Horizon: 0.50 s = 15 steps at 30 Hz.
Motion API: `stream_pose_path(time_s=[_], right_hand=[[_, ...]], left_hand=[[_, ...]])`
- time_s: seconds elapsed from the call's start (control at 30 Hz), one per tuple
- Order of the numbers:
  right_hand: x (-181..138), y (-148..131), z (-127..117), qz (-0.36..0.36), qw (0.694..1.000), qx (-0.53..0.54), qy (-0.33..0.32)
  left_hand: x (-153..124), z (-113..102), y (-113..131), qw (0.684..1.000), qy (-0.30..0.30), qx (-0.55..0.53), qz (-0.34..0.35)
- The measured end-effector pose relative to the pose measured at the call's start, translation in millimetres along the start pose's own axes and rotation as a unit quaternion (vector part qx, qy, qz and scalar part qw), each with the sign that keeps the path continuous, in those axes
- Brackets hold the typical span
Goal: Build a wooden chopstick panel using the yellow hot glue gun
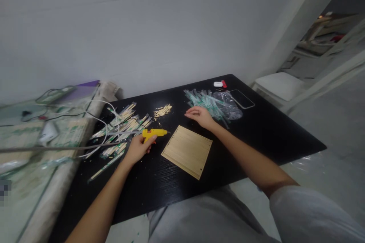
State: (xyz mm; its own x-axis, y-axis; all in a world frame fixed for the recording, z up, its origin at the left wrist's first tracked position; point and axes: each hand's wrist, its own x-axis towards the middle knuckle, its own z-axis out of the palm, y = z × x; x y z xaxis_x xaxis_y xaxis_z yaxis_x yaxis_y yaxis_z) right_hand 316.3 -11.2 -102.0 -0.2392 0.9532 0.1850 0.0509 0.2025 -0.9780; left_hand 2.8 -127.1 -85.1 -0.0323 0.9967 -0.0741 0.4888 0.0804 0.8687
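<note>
My left hand [138,149] is closed around the grip of a yellow hot glue gun [155,133]. Its nozzle points right, just above the far left corner of a flat, light wooden panel [188,151]. Narrow strips and small dark spots show along the panel's edges. Beyond the panel, my right hand [201,117] hovers with its fingertips pinched together; whatever may be between them is too small to make out. Between the two hands, farther back, lies a small heap of short wooden sticks [163,111].
Wrapped chopsticks [125,129] are strewn at the left, crossed by a white cable [107,136]. Empty clear wrappers [209,104] pile up behind my right hand. A phone [242,99], white case [218,84] and red item [224,84] lie at the back right. A white stool [279,85] stands beyond.
</note>
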Motion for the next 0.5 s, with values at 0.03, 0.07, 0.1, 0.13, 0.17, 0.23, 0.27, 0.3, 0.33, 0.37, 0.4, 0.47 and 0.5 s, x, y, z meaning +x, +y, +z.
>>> stream_pose_path(time_s=[0.03, 0.07, 0.1, 0.13, 0.17, 0.23, 0.27, 0.3, 0.33, 0.37, 0.4, 0.47, 0.5], right_hand=[[0, -1, 0, -0.012, 1.0, -0.019, -0.001], [-1, -2, -1, -0.024, 0.999, -0.04, -0.001], [-1, -4, -1, -0.036, 0.997, -0.063, 0.0], [-2, -6, -3, -0.046, 0.995, -0.088, 0.001], [-3, -8, -5, -0.055, 0.992, -0.115, 0.001], [-4, -13, -9, -0.067, 0.984, -0.167, -0.007], [-4, -15, -12, -0.069, 0.979, -0.191, -0.017], [-5, -18, -14, -0.07, 0.974, -0.212, -0.031], [-5, -20, -16, -0.069, 0.969, -0.232, -0.049], [-5, -22, -18, -0.067, 0.964, -0.249, -0.068], [-5, -24, -20, -0.065, 0.958, -0.265, -0.088], [-5, -28, -21, -0.06, 0.947, -0.29, -0.124], [-5, -29, -22, -0.058, 0.942, -0.3, -0.138]], left_hand=[[0, 0, 1, 1.0, 0.001, 0.003, 0.0], [0, 0, 1, 1.0, 0.002, 0.008, 0.001], [-1, 0, 2, 1.0, 0.001, 0.014, 0.002], [-1, 0, 3, 1.0, 0.001, 0.02, 0.002], [-1, 0, 4, 1.0, 0.001, 0.025, 0.002], [-2, -1, 5, 0.999, 0.003, 0.032, 0.001], [-2, -1, 5, 0.999, 0.003, 0.033, 0.002], [-2, -1, 5, 0.999, 0.002, 0.033, 0.003], [-2, -1, 5, 0.999, 0.002, 0.033, 0.003], [-2, 0, 5, 0.999, 0.002, 0.033, 0.003], [-2, 0, 5, 0.999, 0.002, 0.033, 0.003], [-3, 0, 6, 1.0, 0.002, 0.031, 0.003], [-3, 0, 7, 1.0, 0.002, 0.03, 0.001]])
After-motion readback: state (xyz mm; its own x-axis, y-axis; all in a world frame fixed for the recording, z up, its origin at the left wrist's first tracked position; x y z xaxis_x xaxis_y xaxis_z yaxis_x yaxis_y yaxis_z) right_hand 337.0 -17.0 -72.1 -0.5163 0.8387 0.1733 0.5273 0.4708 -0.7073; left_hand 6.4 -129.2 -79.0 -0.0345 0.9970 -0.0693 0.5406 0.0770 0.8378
